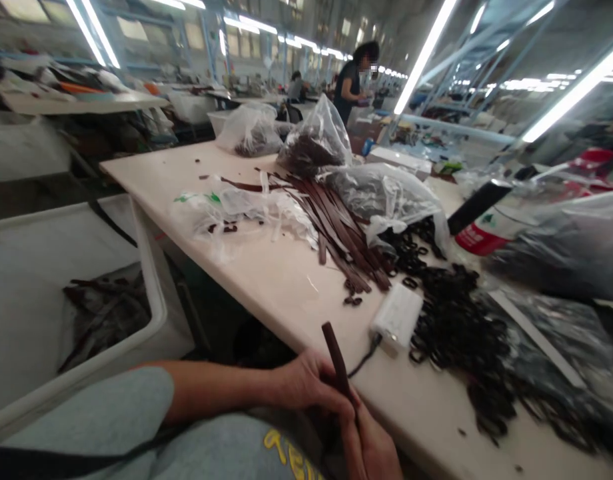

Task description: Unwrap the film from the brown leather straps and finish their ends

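A dark brown strap point(337, 353) sticks up out of my two hands, just in front of the table's near edge. My left hand point(314, 387) is closed around it, with the thumb along its lower part. Against it, my right hand point(374, 443) is closed too, its fingers pressed on the strap's lower end, which is hidden. On the table beyond lies a bundle of long brown straps point(344, 227). Close to the bundle's near end are a few small dark loops point(354, 300). A big heap of black rings point(456, 320) spreads to the right.
A white box with a black cable point(399, 317) lies on the pale table point(266, 287). Clear plastic bags point(386, 193) stand behind the straps. To the left is a white bin point(159, 293) with dark strips inside. Another person point(354, 83) stands further back.
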Motion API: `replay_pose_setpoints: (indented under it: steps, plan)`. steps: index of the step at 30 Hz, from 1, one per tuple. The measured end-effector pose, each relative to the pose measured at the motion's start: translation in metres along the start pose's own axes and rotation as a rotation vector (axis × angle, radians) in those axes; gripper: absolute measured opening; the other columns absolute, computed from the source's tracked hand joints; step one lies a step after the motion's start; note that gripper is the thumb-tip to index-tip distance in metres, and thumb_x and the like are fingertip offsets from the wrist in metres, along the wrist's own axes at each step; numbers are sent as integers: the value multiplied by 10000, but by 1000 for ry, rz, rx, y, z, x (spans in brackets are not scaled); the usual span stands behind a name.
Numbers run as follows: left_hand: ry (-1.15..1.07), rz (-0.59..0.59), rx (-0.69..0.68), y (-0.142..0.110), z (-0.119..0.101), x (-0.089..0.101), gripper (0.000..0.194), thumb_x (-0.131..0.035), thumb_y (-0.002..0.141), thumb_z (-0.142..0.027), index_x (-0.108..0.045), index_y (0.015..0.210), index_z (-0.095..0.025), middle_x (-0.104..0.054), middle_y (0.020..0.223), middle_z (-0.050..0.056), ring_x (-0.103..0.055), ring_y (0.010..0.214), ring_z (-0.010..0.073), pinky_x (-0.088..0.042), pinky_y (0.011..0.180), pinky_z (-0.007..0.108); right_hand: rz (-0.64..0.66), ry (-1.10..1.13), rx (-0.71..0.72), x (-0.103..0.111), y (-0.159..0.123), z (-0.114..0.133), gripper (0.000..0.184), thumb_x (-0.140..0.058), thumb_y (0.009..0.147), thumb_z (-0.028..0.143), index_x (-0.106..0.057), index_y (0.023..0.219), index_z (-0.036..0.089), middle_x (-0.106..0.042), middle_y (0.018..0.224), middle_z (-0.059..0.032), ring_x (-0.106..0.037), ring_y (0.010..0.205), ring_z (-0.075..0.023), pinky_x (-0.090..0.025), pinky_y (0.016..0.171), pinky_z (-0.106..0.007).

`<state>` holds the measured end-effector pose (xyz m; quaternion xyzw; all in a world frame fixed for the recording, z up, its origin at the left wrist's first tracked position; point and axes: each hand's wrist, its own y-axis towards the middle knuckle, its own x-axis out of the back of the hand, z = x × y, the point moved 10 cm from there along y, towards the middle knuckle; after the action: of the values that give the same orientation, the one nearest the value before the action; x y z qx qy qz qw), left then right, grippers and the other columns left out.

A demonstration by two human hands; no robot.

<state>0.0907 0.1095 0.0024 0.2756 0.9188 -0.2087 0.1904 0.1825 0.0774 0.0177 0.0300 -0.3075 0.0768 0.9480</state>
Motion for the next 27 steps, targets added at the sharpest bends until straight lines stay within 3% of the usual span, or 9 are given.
replay_pose_setpoints:
  steps: [1, 5, 7, 11, 16, 20, 27]
  plan:
    - [11, -3, 0, 1, -4, 2, 437, -896, 536, -423, -795, 833, -119, -679, 647, 18, -493, 515, 84, -374, 508, 224, 83, 21, 22, -3, -3, 4, 406, -411, 1013, 446, -602, 1290, 218, -712, 1165, -101, -685, 1044, -225, -555, 882, -312]
    - [-4, -113, -33, 9, -22, 27, 387, -876, 569, -360, -768, 827, -91, -678, 641, 19, -495, 481, 69, -362, 474, 201, 148, 80, -7, 9, -3, 6, 362, -498, 963, 406, -599, 1244, 201, -722, 1089, -84, -691, 970, -224, -546, 822, -267]
    - [-24, -171, -73, 9, -31, 40, 372, -858, 591, -353, -755, 824, -81, -665, 623, 15, -482, 459, 63, -353, 458, 198, 190, 170, -58, 9, -6, -1, 325, -511, 953, 427, -618, 1160, 199, -713, 945, -50, -674, 806, -193, -535, 696, -242]
    - [-40, -185, -94, 2, -33, 49, 410, -845, 617, -341, -752, 933, -96, -685, 703, 26, -502, 483, 64, -377, 478, 201, 222, 341, -220, 1, -16, -25, 311, -525, 939, 489, -605, 875, 196, -501, 607, 55, -440, 489, -108, -378, 453, -207]
    - [13, -64, -79, -4, -18, 36, 544, -844, 634, -451, -742, 1070, -141, -691, 801, 42, -527, 541, 85, -420, 521, 226, 114, 302, -189, 5, -3, -12, 312, -551, 915, 495, -582, 847, 192, -459, 584, 68, -425, 506, -113, -367, 472, -217]
    - [80, -126, -125, -11, -26, 44, 564, -756, 719, -574, -753, 1072, -134, -638, 676, 24, -527, 565, 98, -412, 556, 225, 111, 223, -125, -1, 12, 7, 279, -550, 913, 459, -576, 827, 195, -483, 588, 59, -445, 506, -119, -370, 475, -224]
    - [100, -205, -183, -28, -51, 53, 486, -745, 738, -562, -781, 945, -124, -681, 727, 48, -543, 640, 127, -423, 624, 245, 173, 221, -96, -17, 29, 22, 288, -523, 927, 480, -590, 914, 199, -545, 635, 39, -518, 539, -141, -426, 504, -233]
